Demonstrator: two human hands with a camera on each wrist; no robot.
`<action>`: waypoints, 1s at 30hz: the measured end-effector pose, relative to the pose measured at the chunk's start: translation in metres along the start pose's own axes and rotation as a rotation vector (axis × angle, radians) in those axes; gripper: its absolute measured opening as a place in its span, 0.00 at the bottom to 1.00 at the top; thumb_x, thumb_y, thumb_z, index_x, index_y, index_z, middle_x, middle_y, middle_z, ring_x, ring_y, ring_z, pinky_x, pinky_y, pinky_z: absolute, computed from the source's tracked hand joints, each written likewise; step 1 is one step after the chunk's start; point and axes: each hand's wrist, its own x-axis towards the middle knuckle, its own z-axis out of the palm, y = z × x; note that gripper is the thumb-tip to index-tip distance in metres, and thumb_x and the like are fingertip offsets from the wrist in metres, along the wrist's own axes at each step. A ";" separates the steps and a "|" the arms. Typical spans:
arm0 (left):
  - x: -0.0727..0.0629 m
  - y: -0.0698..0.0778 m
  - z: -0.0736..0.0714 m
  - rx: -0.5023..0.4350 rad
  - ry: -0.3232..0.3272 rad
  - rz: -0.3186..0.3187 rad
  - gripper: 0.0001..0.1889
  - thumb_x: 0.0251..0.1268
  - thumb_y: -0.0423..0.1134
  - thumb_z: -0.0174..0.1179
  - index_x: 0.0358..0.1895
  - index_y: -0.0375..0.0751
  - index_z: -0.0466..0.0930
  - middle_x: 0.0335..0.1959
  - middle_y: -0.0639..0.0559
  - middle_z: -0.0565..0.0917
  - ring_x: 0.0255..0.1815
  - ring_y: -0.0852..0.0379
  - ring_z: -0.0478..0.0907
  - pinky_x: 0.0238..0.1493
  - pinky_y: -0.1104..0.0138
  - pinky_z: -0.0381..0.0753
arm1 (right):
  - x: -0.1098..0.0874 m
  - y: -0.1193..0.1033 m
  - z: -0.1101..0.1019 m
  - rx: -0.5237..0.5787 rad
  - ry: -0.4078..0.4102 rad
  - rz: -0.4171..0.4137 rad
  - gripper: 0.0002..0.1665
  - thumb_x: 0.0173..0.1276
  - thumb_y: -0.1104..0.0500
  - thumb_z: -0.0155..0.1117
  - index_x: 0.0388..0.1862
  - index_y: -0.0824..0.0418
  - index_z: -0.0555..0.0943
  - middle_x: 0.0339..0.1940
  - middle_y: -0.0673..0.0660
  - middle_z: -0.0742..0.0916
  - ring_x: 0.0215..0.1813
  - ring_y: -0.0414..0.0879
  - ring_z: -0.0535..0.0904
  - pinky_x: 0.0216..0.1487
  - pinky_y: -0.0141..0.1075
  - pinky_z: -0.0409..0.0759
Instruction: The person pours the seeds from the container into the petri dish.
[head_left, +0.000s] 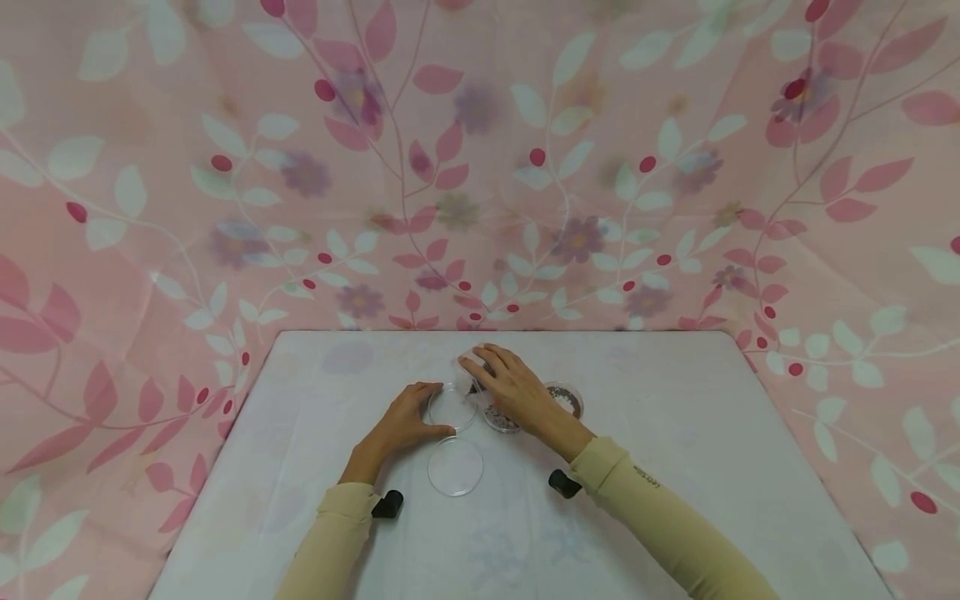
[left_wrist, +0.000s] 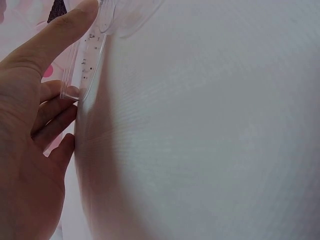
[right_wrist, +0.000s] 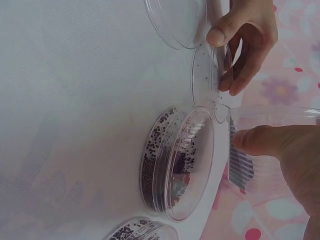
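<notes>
My left hand [head_left: 403,417] grips the side of a clear petri dish [head_left: 452,407], thumb at the near rim and fingers round the far side. A few dark specks show inside the dish in both wrist views. My right hand [head_left: 516,390] holds a clear ribbed plastic cup [right_wrist: 275,116] tilted toward that dish, its lip close over the dish's right edge. Small dark grains [right_wrist: 241,170] lie along the lower side of the cup. Just below the right hand stands a round clear dish [right_wrist: 177,160] with dark grains, partly hidden by the hand in the head view.
A clear round lid or dish [head_left: 455,467] lies on the white table [head_left: 480,542], nearer me than the gripped dish. Another dish with dark grains [head_left: 564,398] sits to the right, beside my right wrist. Pink floral cloth [head_left: 480,167] hangs behind the table.
</notes>
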 end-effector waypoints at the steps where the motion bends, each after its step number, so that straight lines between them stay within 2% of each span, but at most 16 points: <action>1: 0.000 0.000 0.000 0.002 0.001 0.000 0.47 0.44 0.61 0.75 0.67 0.40 0.71 0.64 0.45 0.76 0.68 0.46 0.71 0.69 0.50 0.71 | 0.000 0.000 0.000 -0.001 0.000 -0.001 0.52 0.53 0.60 0.78 0.75 0.53 0.63 0.69 0.60 0.75 0.72 0.55 0.69 0.70 0.47 0.72; 8: 0.001 0.001 0.000 -0.005 0.012 0.011 0.47 0.44 0.60 0.75 0.67 0.40 0.72 0.64 0.44 0.77 0.67 0.45 0.72 0.68 0.50 0.71 | 0.001 0.000 -0.002 -0.019 -0.018 -0.008 0.53 0.54 0.59 0.78 0.76 0.52 0.62 0.70 0.60 0.74 0.72 0.55 0.69 0.71 0.47 0.71; 15: 0.002 -0.002 0.000 0.004 -0.007 -0.003 0.47 0.44 0.61 0.75 0.69 0.42 0.71 0.65 0.45 0.76 0.69 0.46 0.70 0.70 0.51 0.70 | 0.002 0.000 -0.003 -0.030 -0.020 -0.012 0.46 0.60 0.59 0.72 0.76 0.51 0.62 0.70 0.59 0.74 0.72 0.55 0.69 0.72 0.47 0.70; 30: 0.003 -0.004 0.001 0.001 -0.028 -0.022 0.47 0.45 0.61 0.75 0.69 0.43 0.70 0.65 0.45 0.75 0.69 0.46 0.70 0.70 0.50 0.69 | 0.003 -0.002 -0.002 -0.011 -0.014 -0.001 0.46 0.60 0.61 0.71 0.76 0.52 0.63 0.70 0.60 0.74 0.72 0.55 0.69 0.73 0.47 0.69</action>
